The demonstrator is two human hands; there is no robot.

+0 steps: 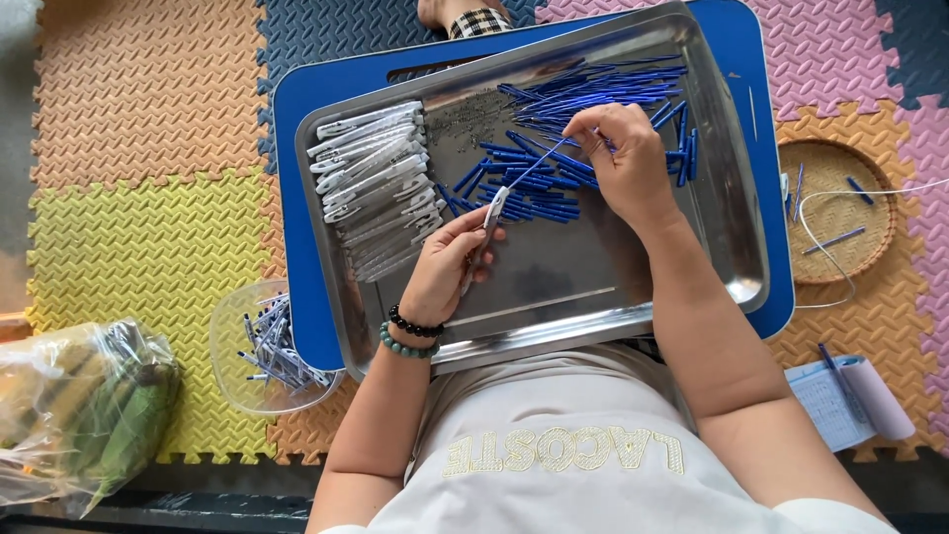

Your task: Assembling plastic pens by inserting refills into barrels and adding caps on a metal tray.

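Landmark: steel tray (732,247) on a blue board (297,198), across the person's lap.

Left hand (445,262), over tray centre, is closed around a white barrel (493,210), pinched near its lower end. Right hand (623,158), over the tray's upper right, is pinched on the far end of a blue refill (539,166). The refill's near tip meets the barrel's open top; whether it is already inside cannot be told.

Axis: refill and barrel run roughly in one line, lower left to upper right across the tray. Barrel mouth points up-right at the right hand.

Handling, as a judgement: both parts are light. The refill is thin plastic, likely bendy along its length, so a grip close to the tip would keep it straighter than the present end hold. The barrel looks stiff and smooth, maybe slick; a mid-body pinch should do.

Around the tray:
- white barrels (376,188) stacked at the tray's left side
- loose blue refills (593,99) in its upper right
- clear tub (232,326) of finished pens just off the lower left corner
- wicker dish (870,168) right of the tray
- plastic bag (89,415) well left of it
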